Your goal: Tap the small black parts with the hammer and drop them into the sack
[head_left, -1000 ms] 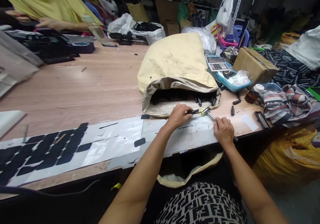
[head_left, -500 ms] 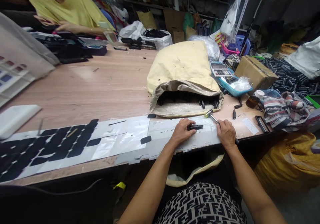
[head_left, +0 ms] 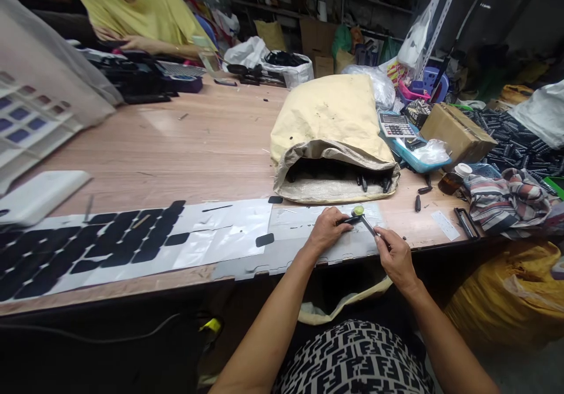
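My left hand [head_left: 329, 229] is closed on a small black part [head_left: 351, 222], pinching it low over the grey-white sheet [head_left: 304, 241] along the table's front edge. In my right hand [head_left: 393, 253] is a small hammer [head_left: 368, 225] with a metal shaft and a yellowish head. The hammer head lies at the far end of the black part; whether they touch I cannot tell. Just beyond my hands, a cream sack [head_left: 326, 112] lies with its mouth towards me and dark pieces inside.
Flat black pieces [head_left: 127, 235] cover a white sheet on the left. Right of the sack are a blue basket [head_left: 418, 156] with a calculator [head_left: 396, 125], a cardboard box [head_left: 458, 135], a brown bottle [head_left: 453, 179] and a striped cloth [head_left: 511, 200]. Across the table sits a person in yellow [head_left: 150, 15].
The hammer head has moved left, from beside the black part to its far end, as my right hand shifted. My left hand keeps hold of the part. The view has turned slightly.
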Tool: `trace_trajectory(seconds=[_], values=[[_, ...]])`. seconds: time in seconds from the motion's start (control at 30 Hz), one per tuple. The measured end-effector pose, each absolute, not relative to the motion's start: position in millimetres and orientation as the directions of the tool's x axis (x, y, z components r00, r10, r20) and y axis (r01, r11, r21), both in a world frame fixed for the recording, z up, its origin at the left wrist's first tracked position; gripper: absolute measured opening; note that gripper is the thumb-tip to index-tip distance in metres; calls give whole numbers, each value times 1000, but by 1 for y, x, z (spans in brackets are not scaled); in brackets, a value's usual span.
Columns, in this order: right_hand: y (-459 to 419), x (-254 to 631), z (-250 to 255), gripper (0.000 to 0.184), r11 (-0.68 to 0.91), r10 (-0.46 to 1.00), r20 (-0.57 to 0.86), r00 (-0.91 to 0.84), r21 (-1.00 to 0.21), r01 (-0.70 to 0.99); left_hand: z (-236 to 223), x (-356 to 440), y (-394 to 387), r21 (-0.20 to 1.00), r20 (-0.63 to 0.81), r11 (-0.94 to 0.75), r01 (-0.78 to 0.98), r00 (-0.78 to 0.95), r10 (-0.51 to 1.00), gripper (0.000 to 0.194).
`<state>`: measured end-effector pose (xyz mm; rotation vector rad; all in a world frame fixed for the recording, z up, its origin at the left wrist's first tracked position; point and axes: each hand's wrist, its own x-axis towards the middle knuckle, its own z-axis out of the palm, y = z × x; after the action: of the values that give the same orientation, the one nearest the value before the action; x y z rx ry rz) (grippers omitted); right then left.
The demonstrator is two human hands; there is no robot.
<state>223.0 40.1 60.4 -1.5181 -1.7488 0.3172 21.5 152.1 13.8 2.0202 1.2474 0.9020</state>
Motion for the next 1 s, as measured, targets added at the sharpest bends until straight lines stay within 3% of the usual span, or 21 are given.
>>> trace_trajectory(seconds=[0.17,0.77,0.87,1.0], values=[[39,219,53,31,279,921,386,-50,-566,776,16,21,151,755,246,-401,519,343,906,3],[52,235,52,30,210,909,417,12,-483,850,14,20,151,745,273,-424,516,343,899,14],[67,245,48,31,172,883,469,33,-387,906,15,19,150,747,270,-436,502,370,889,14],[81,255,37,29,93,856,518,-12,-132,987,19,17,150,741,268,-494,455,474,839,13]])
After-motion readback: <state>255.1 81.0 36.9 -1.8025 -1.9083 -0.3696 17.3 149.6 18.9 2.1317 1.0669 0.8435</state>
